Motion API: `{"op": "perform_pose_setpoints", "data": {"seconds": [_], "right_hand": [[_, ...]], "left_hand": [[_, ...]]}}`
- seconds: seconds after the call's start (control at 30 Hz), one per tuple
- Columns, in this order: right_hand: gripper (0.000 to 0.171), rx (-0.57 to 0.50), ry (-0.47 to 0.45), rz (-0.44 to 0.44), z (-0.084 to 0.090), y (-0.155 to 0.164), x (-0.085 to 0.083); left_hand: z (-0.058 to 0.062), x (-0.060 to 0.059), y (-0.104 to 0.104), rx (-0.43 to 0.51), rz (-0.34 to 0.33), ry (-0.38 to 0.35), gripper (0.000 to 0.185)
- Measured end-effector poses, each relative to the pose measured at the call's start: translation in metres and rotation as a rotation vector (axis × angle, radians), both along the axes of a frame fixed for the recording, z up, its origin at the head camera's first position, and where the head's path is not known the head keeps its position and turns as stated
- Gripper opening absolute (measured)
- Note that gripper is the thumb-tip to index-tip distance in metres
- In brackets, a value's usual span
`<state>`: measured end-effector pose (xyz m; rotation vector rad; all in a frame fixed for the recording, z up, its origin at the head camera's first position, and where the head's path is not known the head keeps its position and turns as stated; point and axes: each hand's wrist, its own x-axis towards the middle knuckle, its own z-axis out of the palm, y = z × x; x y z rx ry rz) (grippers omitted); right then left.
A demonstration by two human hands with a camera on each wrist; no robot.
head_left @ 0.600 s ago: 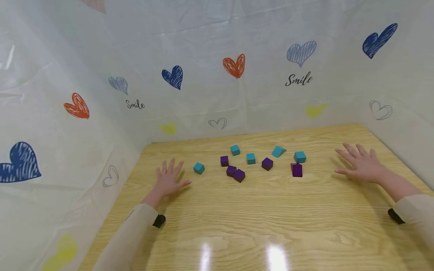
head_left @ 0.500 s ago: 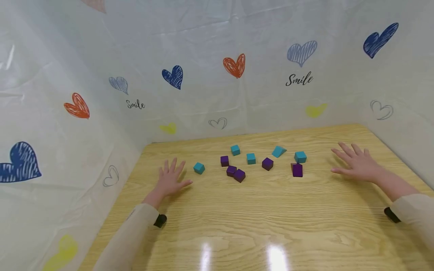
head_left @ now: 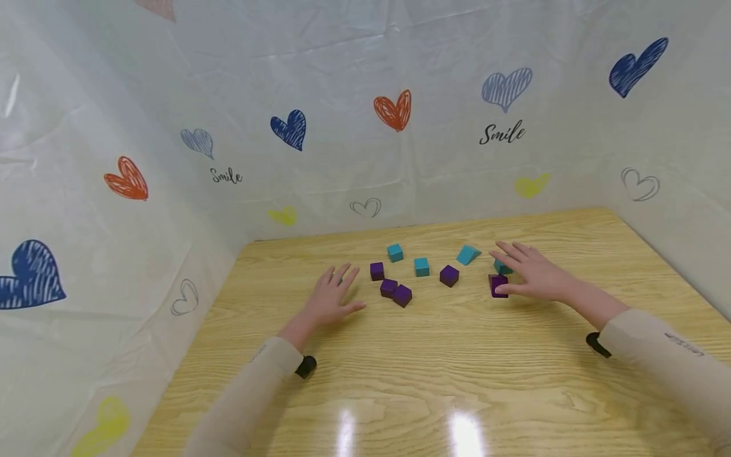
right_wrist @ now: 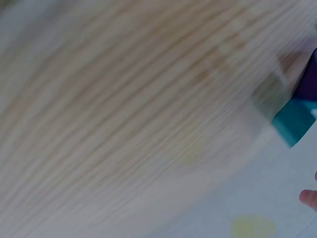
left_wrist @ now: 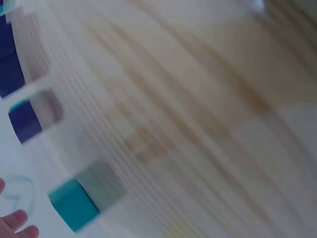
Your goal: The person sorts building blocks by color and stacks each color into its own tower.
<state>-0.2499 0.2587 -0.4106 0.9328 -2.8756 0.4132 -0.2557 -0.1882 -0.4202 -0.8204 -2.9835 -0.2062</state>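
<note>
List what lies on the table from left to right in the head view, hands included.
Left hand → purple cube → two touching purple cubes → teal cube → purple cube → tilted teal block → purple block → right hand.

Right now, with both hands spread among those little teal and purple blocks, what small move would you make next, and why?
Probably curl the right hand round the purple wooden block: its thumb already touches that block, the fingers reach over the teal wooden cube behind, and nothing is gripped yet. The left hand lies flat and open on the light wooden table.
</note>
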Motion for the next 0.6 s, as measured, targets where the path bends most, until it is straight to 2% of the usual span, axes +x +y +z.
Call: {"op": "perform_pose_setpoints", "data": {"seconds": [0.1,0.2,0.37,0.6], "right_hand": [[0.075,0.013,0.044,0.031,-0.002,-0.019,-0.004],[0.076,0.012,0.072,0.051,-0.003,-0.036,-0.008],[0.076,-0.023,0.025,0.039,0.0,-0.065,-0.01],[0.068,-0.055,0.024,0.061,0.001,-0.105,-0.011]], "left_hand": [[0.003,0.003,0.02,0.019,-0.034,0.01,0.075],[0.006,0.006,0.038,0.043,-0.035,-0.004,0.069],[0.006,0.008,0.062,0.057,-0.025,-0.042,0.056],[0.005,0.009,0.078,0.059,-0.03,0.001,0.042]]}}
